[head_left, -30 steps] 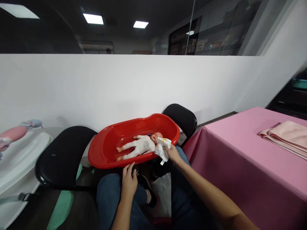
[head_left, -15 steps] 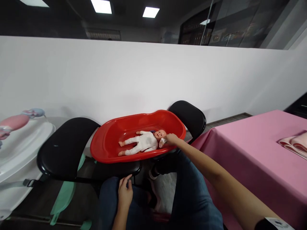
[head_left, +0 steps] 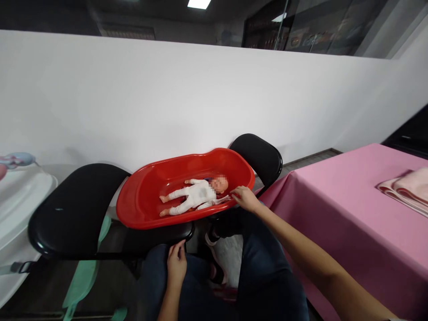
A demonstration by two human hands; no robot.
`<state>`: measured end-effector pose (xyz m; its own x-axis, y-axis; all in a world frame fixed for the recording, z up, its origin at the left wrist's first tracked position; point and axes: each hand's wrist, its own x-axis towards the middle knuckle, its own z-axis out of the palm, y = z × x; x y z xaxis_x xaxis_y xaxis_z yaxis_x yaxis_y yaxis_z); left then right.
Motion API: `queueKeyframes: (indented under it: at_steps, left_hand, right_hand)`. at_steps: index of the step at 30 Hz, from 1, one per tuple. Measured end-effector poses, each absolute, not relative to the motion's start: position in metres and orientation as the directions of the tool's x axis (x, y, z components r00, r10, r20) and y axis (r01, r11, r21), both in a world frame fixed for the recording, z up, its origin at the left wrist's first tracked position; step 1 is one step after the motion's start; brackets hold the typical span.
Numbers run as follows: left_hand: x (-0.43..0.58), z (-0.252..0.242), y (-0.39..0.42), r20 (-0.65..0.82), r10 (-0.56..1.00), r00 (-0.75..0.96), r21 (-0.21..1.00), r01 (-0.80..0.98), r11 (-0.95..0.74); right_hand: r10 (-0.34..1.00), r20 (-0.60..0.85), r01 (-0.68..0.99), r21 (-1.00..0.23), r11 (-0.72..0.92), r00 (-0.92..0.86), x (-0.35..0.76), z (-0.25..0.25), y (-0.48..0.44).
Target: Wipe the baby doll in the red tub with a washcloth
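A red baby bathtub [head_left: 143,178] rests across black chairs. Inside it a doll in a white suit [head_left: 200,192] lies on its back, its head to the right. A thin whitish cloth [head_left: 221,200] lies beside the doll's shoulder, near the tub's front wall. Over the tub's right front rim is my right hand [head_left: 245,198], fingers apart and nothing in them, just right of the cloth. My left hand [head_left: 177,263] rests on my left thigh, fingers apart and empty.
Black chair seats [head_left: 80,209] stand to the left and behind the tub at the right. A pink-covered table [head_left: 351,187] with a folded pink cloth [head_left: 409,189] is on the right. A white plastic tub [head_left: 23,200] stands at the far left. A white wall rises behind.
My right hand has let go of the white cloth, which now lies lower by the doll's shoulder. The view has shifted slightly. My left hand stays on my thigh.
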<state>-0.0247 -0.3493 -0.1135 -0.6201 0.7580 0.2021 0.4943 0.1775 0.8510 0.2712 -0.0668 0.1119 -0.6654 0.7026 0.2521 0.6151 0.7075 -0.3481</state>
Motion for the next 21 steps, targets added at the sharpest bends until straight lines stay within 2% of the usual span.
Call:
queueKeyframes:
  at_steps: [4,10,17,21]
  left_hand:
    - [-0.024,-0.117,-0.345,0.235,0.783,-0.577,0.850,0.512,0.122]
    - [-0.035,-0.130,-0.340,0.142,0.794,-0.591,0.883,0.438,0.168]
    - [-0.036,-0.132,-0.338,0.063,0.807,-0.588,0.895,0.391,0.214]
    - [-0.036,-0.118,-0.343,0.085,0.785,-0.614,0.902,0.382,0.202]
  right_hand:
    - [0.734,0.457,0.587,-0.444,0.677,-0.502,0.346,0.094,-0.137]
    - [0.710,0.606,0.664,-0.370,0.650,-0.358,0.390,0.077,-0.205]
    - [0.741,0.520,0.716,-0.307,0.626,-0.425,0.369,0.079,-0.201]
    - [0.781,0.425,0.691,-0.382,0.614,-0.458,0.358,0.054,-0.198]
